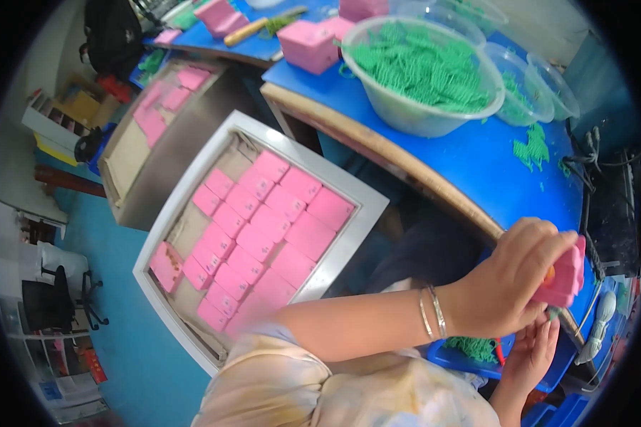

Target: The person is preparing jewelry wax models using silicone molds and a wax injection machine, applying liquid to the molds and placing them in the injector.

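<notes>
My left hand (516,274), with two thin bangles on its wrist, is closed around a pink mould block (566,277) at the right, held up off the table. Just below it, my right hand (534,352) has its fingers bent up toward the block's lower end. A small grey-green bit shows at these fingertips; what it is I cannot make out. Under my left wrist sits a blue tray (434,352) with small green braided pieces (473,347) in it. Something thin and red (500,350) lies by the tray's right side.
A white-framed box (367,203) on my left holds rows of pink blocks (253,242). Behind it stands a metal box (124,188). On the blue table (470,181) are a bowl (427,124) heaped with green pieces, smaller tubs (527,107), pink blocks (306,46) and cables (584,156).
</notes>
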Demonstrator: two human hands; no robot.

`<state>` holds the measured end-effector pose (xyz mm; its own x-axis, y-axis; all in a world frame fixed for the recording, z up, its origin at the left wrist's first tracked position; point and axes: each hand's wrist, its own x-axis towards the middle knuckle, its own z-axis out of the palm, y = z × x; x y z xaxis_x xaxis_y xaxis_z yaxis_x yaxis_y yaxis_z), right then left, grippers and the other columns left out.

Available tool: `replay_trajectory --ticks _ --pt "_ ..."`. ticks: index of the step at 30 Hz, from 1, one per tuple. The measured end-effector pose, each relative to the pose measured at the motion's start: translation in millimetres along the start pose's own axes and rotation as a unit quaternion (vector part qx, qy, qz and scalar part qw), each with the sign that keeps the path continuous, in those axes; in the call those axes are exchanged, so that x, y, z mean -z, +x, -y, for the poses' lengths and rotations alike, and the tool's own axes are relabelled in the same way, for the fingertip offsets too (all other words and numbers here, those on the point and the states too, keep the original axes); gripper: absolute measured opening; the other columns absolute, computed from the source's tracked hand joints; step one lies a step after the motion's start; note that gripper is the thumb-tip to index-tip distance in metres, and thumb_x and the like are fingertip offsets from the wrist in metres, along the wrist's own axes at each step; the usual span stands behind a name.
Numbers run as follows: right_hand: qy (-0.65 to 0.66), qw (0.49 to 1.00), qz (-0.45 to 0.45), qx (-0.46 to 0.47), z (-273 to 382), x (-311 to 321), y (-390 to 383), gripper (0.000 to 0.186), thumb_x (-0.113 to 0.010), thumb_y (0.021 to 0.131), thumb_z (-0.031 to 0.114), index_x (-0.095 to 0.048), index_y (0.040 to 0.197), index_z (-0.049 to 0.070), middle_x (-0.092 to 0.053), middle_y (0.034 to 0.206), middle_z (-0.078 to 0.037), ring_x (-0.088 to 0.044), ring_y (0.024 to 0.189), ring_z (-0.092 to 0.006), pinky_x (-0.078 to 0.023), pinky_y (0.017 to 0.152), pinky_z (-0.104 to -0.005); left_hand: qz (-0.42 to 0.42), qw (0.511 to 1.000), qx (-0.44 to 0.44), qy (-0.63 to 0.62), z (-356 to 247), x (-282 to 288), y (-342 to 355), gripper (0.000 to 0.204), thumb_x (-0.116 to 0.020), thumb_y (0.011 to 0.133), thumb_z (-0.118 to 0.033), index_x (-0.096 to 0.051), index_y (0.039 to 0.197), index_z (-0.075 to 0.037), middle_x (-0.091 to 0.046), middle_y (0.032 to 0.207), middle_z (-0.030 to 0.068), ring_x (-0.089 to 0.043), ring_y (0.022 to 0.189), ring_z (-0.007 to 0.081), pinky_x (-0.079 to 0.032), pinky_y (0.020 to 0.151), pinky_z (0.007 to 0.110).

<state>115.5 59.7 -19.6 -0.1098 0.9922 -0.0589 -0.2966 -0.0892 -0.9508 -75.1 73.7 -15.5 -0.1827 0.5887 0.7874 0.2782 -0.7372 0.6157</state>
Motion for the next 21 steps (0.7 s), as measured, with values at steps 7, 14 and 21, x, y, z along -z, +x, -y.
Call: replay_trajectory --ticks 7,14,21 --pt "-0.016 1.000 -0.021 -0.002 -1.1 33.7 -13.4 0.006 -0.048 0.092 0.011 -0.045 0.093 0.006 -0.052 0.080 -0.003 -0.048 0.064 -0.0057 -0.038 0.050 -0.0158 0.054 0.957 0.054 0.280 18.2 -19.7 26.0 0.070 -0.069 0.068 -0.015 -0.036 0.125 0.009 -0.038 0.118 0.0240 -0.038 0.110 0.0413 -0.032 0.094 0.047" --pt "0.005 0.999 0.013 0.029 -7.1 24.1 -9.7 0.006 -0.048 0.092 0.009 -0.044 0.091 0.004 -0.053 0.076 -0.004 -0.049 0.056 -0.0076 -0.041 0.051 -0.0186 0.093 0.987 0.130 -0.005 -44.8 -36.9 -25.6 0.043 -0.067 0.076 -0.022 -0.052 0.107 0.003 -0.046 0.106 0.0153 -0.047 0.097 0.0305 -0.038 0.086 0.038" --pt "-0.074 0.989 0.128 0.024 -14.0 26.6 -15.5 0.008 -0.048 0.092 0.010 -0.043 0.091 0.003 -0.054 0.076 -0.006 -0.051 0.057 -0.0087 -0.042 0.051 -0.0196 0.128 0.916 0.354 -0.138 -53.2 -31.9 -44.0 0.017 -0.062 0.076 -0.003 -0.055 0.092 0.000 -0.049 0.094 0.0116 -0.050 0.089 0.0259 -0.043 0.074 0.036"
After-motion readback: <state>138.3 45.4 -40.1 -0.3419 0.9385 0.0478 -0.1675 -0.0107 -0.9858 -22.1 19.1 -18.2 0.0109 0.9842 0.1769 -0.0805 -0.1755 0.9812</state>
